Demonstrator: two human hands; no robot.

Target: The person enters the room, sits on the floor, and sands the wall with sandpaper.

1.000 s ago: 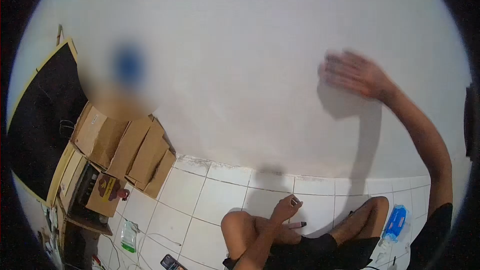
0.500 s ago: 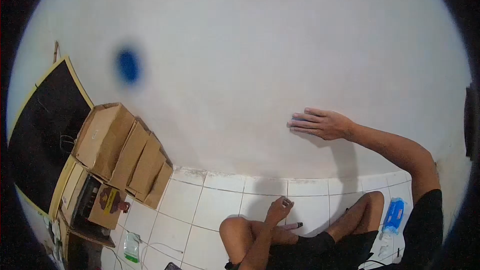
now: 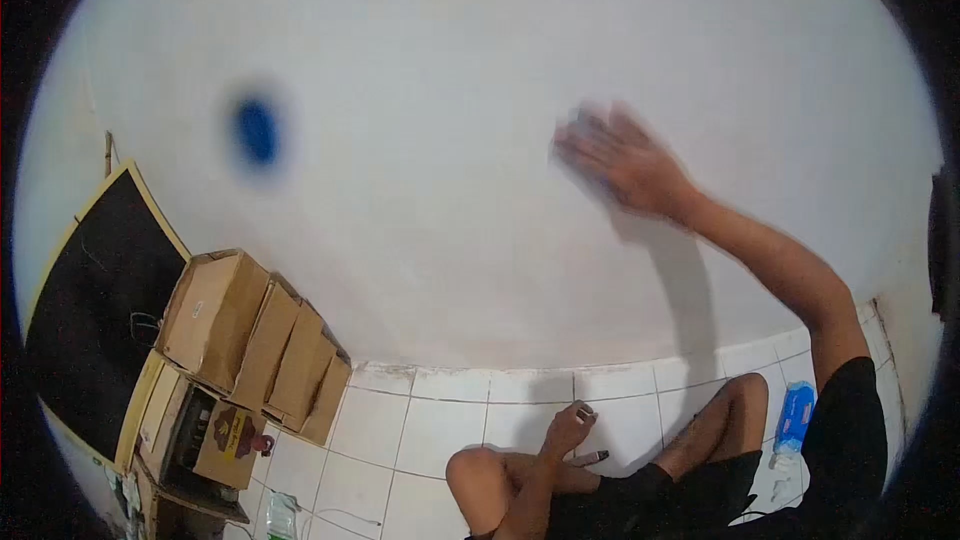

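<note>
My right hand (image 3: 628,165) is raised against the white wall (image 3: 450,190), fingers stretched toward the upper left and smeared by motion. Bits of pale blue show between and beside its fingers, so something thin seems to lie under them; its kind is hidden. Low down, my left hand (image 3: 571,425) hovers over my crossed legs with its fingers curled in. A small pale spot shows at those fingertips, too small to name.
Cardboard boxes (image 3: 215,325) are stacked at the left beside a dark yellow-edged panel (image 3: 90,310). A blue soft pack (image 3: 796,415) lies on the white tiled floor (image 3: 430,440) by my right knee. A green-and-white packet (image 3: 281,517) is at lower left. A blurred blue spot (image 3: 257,130) stays upper left.
My right hand has slid up the wall and slightly left, its fingers now tilted upward. The view has shifted a little, lowering the boxes in it. My left hand stays curled near my legs.
</note>
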